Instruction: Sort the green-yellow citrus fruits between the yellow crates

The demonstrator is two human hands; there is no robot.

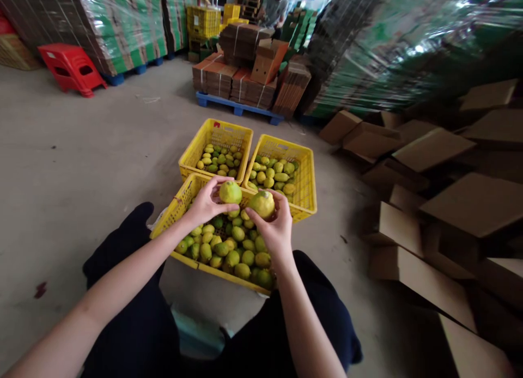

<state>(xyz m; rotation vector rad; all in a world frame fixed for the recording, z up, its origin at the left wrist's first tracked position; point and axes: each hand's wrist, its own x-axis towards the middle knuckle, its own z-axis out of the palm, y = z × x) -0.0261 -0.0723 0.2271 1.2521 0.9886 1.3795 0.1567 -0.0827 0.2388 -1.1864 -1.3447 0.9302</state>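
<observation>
A yellow-green lemon (231, 192) is gripped between the thumb and fingers of my left hand (207, 203). My right hand (280, 225) holds a second, yellower lemon (262, 203) close beside it, with a small gap between the two fruits. Both are raised over the near yellow crate (196, 264), where many green and yellow lemons (232, 258) lie loose. Behind it, side by side, stand a left yellow crate (188, 159) and a right yellow crate (309, 187), each with lemons in its bottom.
Open cardboard boxes (433, 149) are heaped along the right. Flattened cartons (253, 86) sit on a blue pallet (237, 109) ahead. A red stool (72, 67) stands at the left, near wrapped stacks (126, 29). In the background is another person (275, 7).
</observation>
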